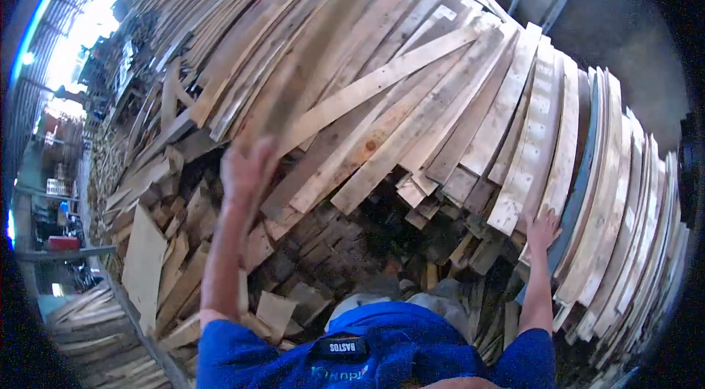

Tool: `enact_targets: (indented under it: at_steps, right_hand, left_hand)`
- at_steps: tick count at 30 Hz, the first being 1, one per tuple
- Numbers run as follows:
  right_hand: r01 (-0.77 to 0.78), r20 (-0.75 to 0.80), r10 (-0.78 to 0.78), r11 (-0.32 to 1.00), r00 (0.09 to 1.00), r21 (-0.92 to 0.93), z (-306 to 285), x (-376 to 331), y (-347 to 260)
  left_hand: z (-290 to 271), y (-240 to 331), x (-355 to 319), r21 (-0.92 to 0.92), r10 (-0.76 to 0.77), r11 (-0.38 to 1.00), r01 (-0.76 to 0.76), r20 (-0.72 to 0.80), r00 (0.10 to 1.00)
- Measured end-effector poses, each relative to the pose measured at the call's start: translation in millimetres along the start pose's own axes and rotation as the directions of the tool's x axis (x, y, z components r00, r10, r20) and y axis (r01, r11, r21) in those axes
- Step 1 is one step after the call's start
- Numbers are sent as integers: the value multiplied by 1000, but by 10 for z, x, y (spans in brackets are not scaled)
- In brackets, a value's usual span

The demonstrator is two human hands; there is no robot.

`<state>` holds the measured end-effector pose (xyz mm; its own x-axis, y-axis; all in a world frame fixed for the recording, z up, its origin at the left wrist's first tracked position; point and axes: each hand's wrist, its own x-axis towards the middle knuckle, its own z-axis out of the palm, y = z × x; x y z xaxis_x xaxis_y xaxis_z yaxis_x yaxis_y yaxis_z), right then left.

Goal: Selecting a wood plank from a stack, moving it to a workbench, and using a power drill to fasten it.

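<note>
Jutting forward, beyond left fingers (262, 149), blurred plank (297, 84)

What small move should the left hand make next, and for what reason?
I would perhaps steady the blurred plank with the left hand: both are smeared where they appear to meet, so the grip is unclear, while the right hand lies spread against other boards.

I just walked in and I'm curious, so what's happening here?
A person in a blue shirt is at a large stack of wooden planks. The left hand, blurred, appears to hold a blurred plank by its near end. The right hand is spread against boards toward the right.
</note>
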<state>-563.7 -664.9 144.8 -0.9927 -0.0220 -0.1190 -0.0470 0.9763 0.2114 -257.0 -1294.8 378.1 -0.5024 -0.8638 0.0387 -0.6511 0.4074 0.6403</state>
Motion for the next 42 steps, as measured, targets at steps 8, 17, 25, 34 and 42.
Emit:
enact_targets:
  at_steps: [8,17,25,34,42]
  right_hand:
    - [-21,159,13,999,987,48,-228,235,-308]
    - [-28,181,41,997,983,-71,-343,267,-499]
    - [46,166,-31,995,986,-87,-149,338,-686]
    - [-34,237,81,980,968,-195,-505,335,-399]
    - [28,206,-10,996,979,-86,-351,303,-513]
  left_hand:
    - [-674,-805,2753,566,453,803,-185,-380,806]
    - [2043,-1572,1561,565,463,643,-517,251,850]
    - [1827,-1999,1397,674,481,589,-446,150,864]
    - [1472,-253,17,34,-246,886,462,880,407]
    - [1317,-602,-785,-313,-41,872,377,720,693]
